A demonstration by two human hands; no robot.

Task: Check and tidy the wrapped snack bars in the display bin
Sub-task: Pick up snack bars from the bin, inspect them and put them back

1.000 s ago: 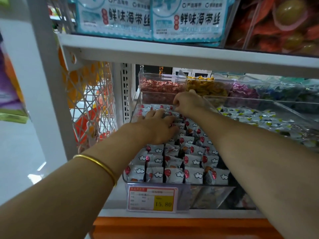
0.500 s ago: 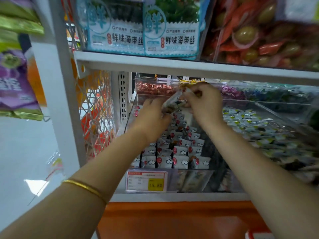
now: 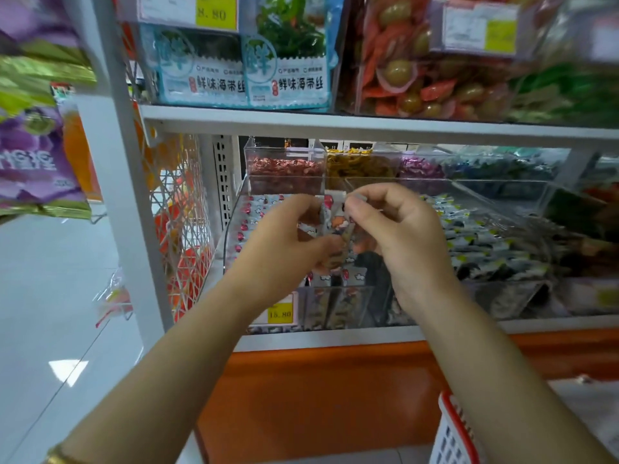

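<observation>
Head view: left hand (image 3: 281, 239), right hand (image 3: 398, 229), fingers of both pinching one snack bar (image 3: 336, 221) above display bin (image 3: 348, 306).

a shop: white shelving (image 3: 335, 125) carries packaged foods, clear bins (image 3: 284, 152) of wrapped sweets, yellow price tags (image 3: 280, 313) and a red-rimmed shopping basket (image 3: 452, 426).

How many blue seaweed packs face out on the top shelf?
2: one seaweed pack at the left, below the yellow price tag; the other right beside it. More may stand hidden behind them.
</observation>
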